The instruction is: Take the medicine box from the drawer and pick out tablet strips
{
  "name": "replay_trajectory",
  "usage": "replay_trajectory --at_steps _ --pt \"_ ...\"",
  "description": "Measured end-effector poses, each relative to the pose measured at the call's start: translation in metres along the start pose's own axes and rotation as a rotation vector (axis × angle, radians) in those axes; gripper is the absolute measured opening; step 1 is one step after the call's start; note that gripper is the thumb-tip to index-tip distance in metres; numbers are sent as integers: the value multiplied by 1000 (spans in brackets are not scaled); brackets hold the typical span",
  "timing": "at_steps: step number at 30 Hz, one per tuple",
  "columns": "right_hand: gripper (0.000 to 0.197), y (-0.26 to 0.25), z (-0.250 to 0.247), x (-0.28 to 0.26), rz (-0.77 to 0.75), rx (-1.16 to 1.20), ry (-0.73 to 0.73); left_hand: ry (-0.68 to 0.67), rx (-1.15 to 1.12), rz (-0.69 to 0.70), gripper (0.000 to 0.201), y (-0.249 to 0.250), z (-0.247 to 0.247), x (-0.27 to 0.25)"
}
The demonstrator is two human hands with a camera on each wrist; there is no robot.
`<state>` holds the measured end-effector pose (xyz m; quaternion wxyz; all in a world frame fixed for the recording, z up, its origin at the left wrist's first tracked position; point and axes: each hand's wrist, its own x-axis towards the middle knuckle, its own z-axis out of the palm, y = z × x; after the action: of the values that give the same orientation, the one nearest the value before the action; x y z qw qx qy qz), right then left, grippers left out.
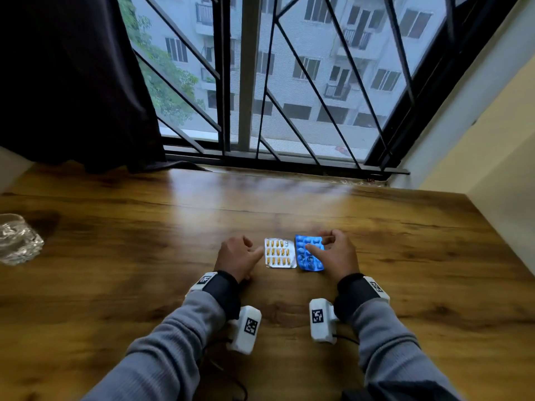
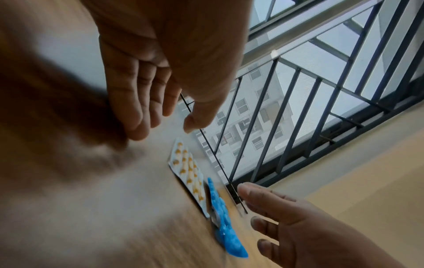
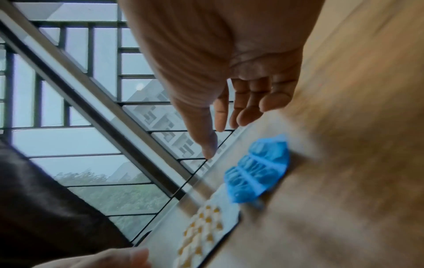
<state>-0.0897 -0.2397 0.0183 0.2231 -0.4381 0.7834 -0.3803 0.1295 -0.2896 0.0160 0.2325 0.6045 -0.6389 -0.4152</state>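
Two tablet strips lie side by side on the wooden table (image 1: 405,256). The silver strip (image 1: 280,253) (image 2: 188,174) (image 3: 206,232) holds yellow capsules. To its right lies the blue strip (image 1: 309,254) (image 2: 224,223) (image 3: 259,170). My left hand (image 1: 249,250) (image 2: 165,116) rests on the table left of the silver strip, fingers loose, thumb pointing at its edge. My right hand (image 1: 325,243) (image 3: 227,127) hovers over the blue strip's right side with relaxed, spread fingers; the wrist views show a gap between fingers and strip. No medicine box or drawer is in view.
A clear glass-like object (image 1: 17,238) sits at the table's left edge. A barred window (image 1: 289,82) runs along the far side, with a dark curtain (image 1: 72,82) at its left. A cream wall (image 1: 492,169) borders the table on the right.
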Motion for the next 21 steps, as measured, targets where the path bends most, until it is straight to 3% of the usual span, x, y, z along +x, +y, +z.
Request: replay_trajectory --at_steps 5,11,16,19,21 --pt "27 -52 50 -14 -137 56 -138 202 -53 11 12 -52 -52 -19" --pt "22 -135 152 -53 -193 80 -499 496 -146 -116 9 -140 -162 -62" --pt "32 -212 233 -93 -278 76 -877 728 -372 -312 26 -191 -237 -76" --pt "31 -249 283 -106 -342 19 -935 838 -455 -362 36 -203 -272 -76" --pt "30 -269 313 -111 -345 10 -919 835 -432 -351 44 -206 -289 -72"
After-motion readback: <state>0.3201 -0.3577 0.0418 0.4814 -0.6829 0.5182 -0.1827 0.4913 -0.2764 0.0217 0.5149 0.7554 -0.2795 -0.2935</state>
